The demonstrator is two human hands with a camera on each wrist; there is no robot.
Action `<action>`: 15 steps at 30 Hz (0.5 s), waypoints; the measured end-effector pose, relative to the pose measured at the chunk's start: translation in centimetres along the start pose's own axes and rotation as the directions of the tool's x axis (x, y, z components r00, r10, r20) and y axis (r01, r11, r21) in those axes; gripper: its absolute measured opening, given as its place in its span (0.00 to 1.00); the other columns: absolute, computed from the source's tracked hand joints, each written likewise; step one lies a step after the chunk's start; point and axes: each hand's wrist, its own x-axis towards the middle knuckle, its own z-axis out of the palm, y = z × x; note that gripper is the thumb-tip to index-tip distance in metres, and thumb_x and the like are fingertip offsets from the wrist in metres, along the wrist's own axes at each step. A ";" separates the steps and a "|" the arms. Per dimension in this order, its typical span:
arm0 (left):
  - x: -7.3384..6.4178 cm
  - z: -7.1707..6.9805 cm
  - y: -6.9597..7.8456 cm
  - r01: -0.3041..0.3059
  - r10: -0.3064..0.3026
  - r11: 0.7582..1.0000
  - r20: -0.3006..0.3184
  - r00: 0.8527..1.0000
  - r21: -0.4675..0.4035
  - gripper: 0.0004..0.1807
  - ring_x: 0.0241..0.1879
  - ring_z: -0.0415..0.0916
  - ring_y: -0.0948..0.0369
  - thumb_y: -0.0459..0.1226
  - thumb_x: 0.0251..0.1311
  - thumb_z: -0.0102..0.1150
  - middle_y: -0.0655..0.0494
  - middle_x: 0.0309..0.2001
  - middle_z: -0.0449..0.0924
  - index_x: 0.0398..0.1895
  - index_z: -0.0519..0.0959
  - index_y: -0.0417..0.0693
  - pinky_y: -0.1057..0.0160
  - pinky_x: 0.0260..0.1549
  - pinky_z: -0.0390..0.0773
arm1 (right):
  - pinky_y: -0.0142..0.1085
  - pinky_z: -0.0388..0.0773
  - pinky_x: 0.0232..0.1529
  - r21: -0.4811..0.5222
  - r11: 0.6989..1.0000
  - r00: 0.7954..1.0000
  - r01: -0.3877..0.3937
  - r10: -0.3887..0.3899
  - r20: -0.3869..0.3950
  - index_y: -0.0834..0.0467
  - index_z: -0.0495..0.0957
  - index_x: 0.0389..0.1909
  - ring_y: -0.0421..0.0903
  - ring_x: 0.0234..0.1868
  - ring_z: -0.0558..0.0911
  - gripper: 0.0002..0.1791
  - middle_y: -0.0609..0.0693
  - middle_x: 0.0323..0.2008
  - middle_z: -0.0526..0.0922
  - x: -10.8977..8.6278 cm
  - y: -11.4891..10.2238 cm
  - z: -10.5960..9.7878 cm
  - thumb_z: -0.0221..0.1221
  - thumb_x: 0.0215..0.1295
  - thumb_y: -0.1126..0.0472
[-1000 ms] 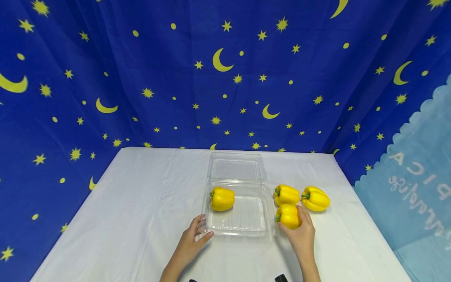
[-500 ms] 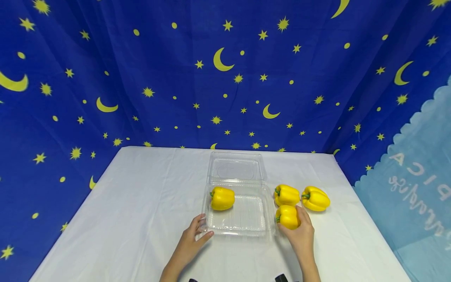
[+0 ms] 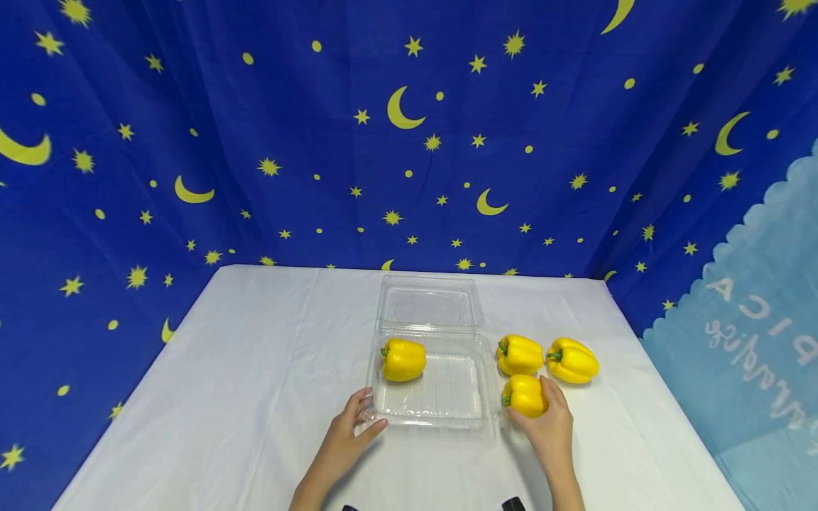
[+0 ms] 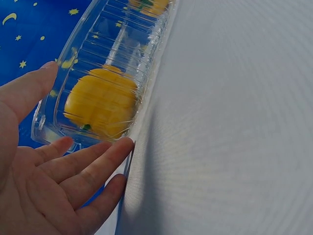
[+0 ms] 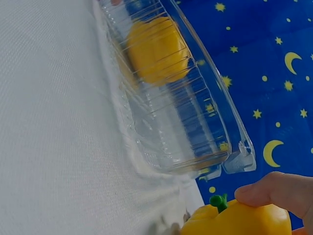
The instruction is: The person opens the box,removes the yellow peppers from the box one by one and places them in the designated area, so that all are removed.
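Note:
A clear plastic clamshell container (image 3: 441, 423) lies with its lid (image 3: 429, 306) folded back. Inside its left part sits a yellow bell pepper (image 3: 404, 360), seen through the wall in the left wrist view. My left hand (image 3: 345, 438) is at the container's front left corner, fingers extended and thumb apart; whether it touches the wall is hard to tell. Just right of the container, my right hand (image 3: 546, 424) grips a second yellow bell pepper (image 3: 524, 396) between thumb and fingers. Its green stem (image 5: 219, 201) points left toward the container in the head view.
Two more yellow bell peppers lie behind the right hand: one pepper (image 3: 520, 355) close to the container, another pepper (image 3: 573, 360) farther right. White cloth (image 3: 275, 341) covers the table. A blue star-and-moon curtain (image 3: 307, 142) hangs behind, and a light blue cloth (image 3: 754, 341) hangs at the right.
The right hand and its bell pepper have shifted slightly toward the table's front, apart from the pepper behind. The left hand and the container stay where they were.

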 end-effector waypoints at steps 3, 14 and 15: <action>0.0 0.0 0.0 -0.005 0.005 1.000 -0.003 1.000 0.000 0.35 0.57 0.74 0.41 0.46 0.60 0.61 0.35 0.63 0.70 0.67 0.62 0.44 0.40 0.58 0.72 | 0.61 0.62 0.67 -0.011 1.000 1.000 -0.010 0.010 0.010 0.77 0.64 0.60 0.70 0.63 0.67 0.44 0.74 0.61 0.67 0.0 0.0 -0.1 0.72 0.39 0.70; 0.0 0.0 -0.1 -0.017 0.017 1.000 -0.006 1.000 0.001 0.35 0.57 0.74 0.41 0.46 0.60 0.62 0.35 0.63 0.70 0.67 0.62 0.44 0.41 0.58 0.72 | 0.60 0.62 0.67 -0.012 0.999 0.999 -0.036 0.037 0.036 0.77 0.64 0.60 0.69 0.63 0.67 0.45 0.74 0.61 0.67 0.0 0.1 -0.2 0.72 0.38 0.70; 0.0 0.0 -0.1 -0.017 0.017 1.000 -0.006 1.000 0.001 0.35 0.57 0.74 0.41 0.46 0.60 0.61 0.35 0.63 0.70 0.67 0.62 0.44 0.41 0.58 0.72 | 0.60 0.61 0.68 -0.011 0.999 0.998 -0.040 0.040 0.040 0.77 0.64 0.61 0.69 0.63 0.67 0.45 0.74 0.61 0.67 0.0 0.1 -0.2 0.72 0.39 0.70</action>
